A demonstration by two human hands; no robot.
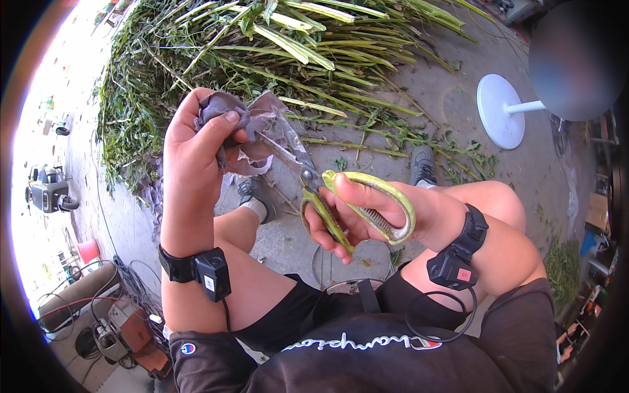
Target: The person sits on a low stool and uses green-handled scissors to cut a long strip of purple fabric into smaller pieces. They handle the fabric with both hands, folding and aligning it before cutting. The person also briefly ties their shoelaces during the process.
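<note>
Shears (327, 190) with yellow-green handles sit in your right hand (367, 216), in front of your chest and above your knees, their blades pointing up and to the left. Your right fingers (327, 239) are curled through and around the lower handle, thumb pressed on the upper loop, so that hand is clamped on the handles. The blades look nearly together, and their tips reach into a grey cloth (246, 124).

Your left hand (196, 141) has that cloth bunched up: thumb on top, the other fingers wrapped behind, closed tight on the wad. A loose flap of it hangs down over the blades, touching the metal.

Each of your wrists carries a black band with a small black box; the left wrist band (200, 268) sits below the raised forearm, the right wrist band (458, 252) trails a thin black cable looping down toward your dark shirt.

Below the hands are your bare knees and black shorts, with one grey shoe (422, 164) and another, darker shoe (259, 190) resting on the concrete floor (458, 98). Beyond your feet lies a large heap of cut green stalks (262, 52) and leaves, spread across the top of the view. To the right of it stands a white round base (501, 108) with a white pole. At the far left, cables and orange equipment (124, 334) lie near your hip.
</note>
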